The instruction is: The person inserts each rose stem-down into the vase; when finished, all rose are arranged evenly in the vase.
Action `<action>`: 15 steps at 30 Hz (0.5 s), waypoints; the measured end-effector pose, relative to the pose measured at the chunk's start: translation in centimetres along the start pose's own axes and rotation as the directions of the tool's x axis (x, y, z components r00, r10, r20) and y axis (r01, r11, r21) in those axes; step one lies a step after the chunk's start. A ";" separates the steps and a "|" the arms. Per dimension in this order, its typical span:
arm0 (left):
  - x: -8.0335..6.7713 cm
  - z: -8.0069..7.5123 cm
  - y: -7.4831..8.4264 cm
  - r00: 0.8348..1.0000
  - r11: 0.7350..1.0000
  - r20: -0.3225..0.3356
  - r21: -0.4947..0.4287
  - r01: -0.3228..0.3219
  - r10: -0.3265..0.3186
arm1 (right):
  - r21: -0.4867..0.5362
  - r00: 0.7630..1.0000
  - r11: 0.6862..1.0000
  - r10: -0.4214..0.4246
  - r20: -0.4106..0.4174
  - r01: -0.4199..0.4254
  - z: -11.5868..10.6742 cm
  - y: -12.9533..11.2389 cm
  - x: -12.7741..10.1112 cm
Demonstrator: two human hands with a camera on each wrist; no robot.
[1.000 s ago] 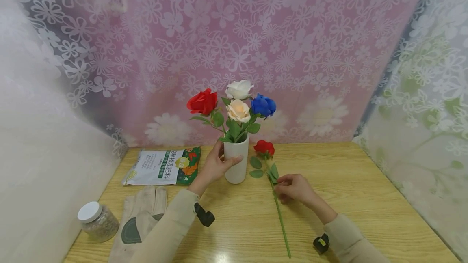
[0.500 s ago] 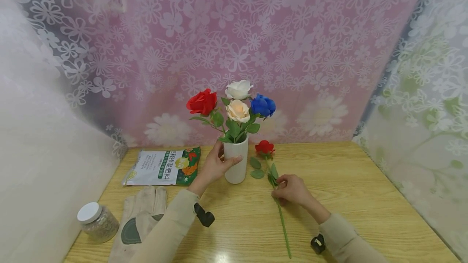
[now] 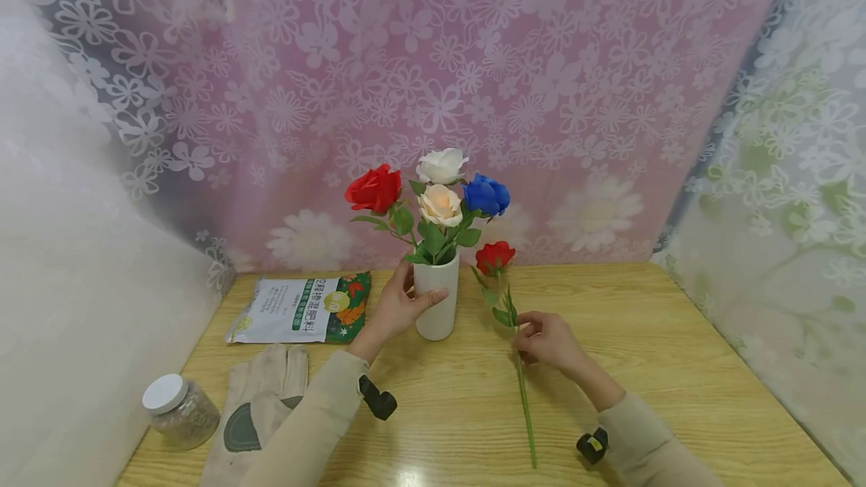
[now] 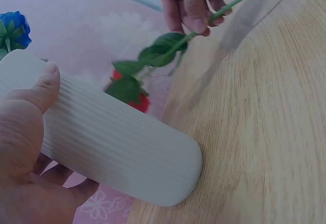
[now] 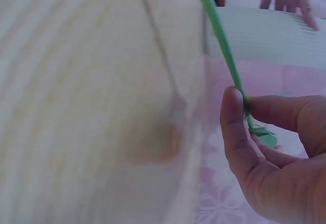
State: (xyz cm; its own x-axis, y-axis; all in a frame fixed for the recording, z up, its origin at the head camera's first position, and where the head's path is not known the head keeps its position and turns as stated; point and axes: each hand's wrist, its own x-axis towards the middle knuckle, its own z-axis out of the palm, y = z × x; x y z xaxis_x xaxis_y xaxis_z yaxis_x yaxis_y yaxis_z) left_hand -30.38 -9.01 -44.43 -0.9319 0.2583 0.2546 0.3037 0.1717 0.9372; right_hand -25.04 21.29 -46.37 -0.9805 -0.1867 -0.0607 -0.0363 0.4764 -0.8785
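Observation:
A white ribbed vase [image 3: 438, 303] stands on the table, and my left hand [image 3: 401, 307] grips it from the left, thumb across its front. In the vase are a red rose [image 3: 374, 189], a white rose [image 3: 442, 166], a cream rose [image 3: 441, 206] and a blue rose [image 3: 487, 195]. To the right, my right hand [image 3: 551, 344] pinches the green stem [image 5: 224, 43] of another red rose [image 3: 495, 257] between thumb and fingers. In the left wrist view this stem is raised off the table, casting a shadow, and its leaves [image 4: 158, 51] hang below the fingers.
A white and green printed bag [image 3: 298, 309] lies at the back left of the wooden table [image 3: 643, 367]. Nearer are a work glove [image 3: 260, 404], partly under the left sleeve, and a jar [image 3: 181, 410] with a white lid. A pink floral curtain [image 3: 433, 81] hangs behind the table.
The red rose in my right hand has risen from the table, its bloom moving up and slightly right. The left hand and the vase stay in place.

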 end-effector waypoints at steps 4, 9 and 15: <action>-0.1 0.0 0.1 1.000 1.000 -0.003 0.008 0.003 -0.003 | 0.074 1.000 0.997 -0.024 -0.014 0.025 -0.7 -1.0 0.0; -0.1 0.0 0.2 1.000 1.000 -0.001 0.010 0.007 -0.007 | 0.157 0.998 0.987 -0.041 -0.041 0.047 -1.7 -1.9 0.1; -0.1 0.1 0.1 1.000 1.000 0.000 0.000 0.005 -0.005 | 0.246 0.993 0.966 -0.055 -0.101 0.078 -3.0 -3.2 0.2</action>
State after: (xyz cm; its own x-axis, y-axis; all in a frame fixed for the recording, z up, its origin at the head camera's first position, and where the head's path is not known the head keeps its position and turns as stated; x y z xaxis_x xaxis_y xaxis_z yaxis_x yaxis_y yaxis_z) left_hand -30.25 -8.97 -44.39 -0.9334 0.2576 0.2498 0.2990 0.1735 0.9383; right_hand -25.66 22.29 -42.13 -0.9915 -0.1250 0.0355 -0.0643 0.2348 -0.9699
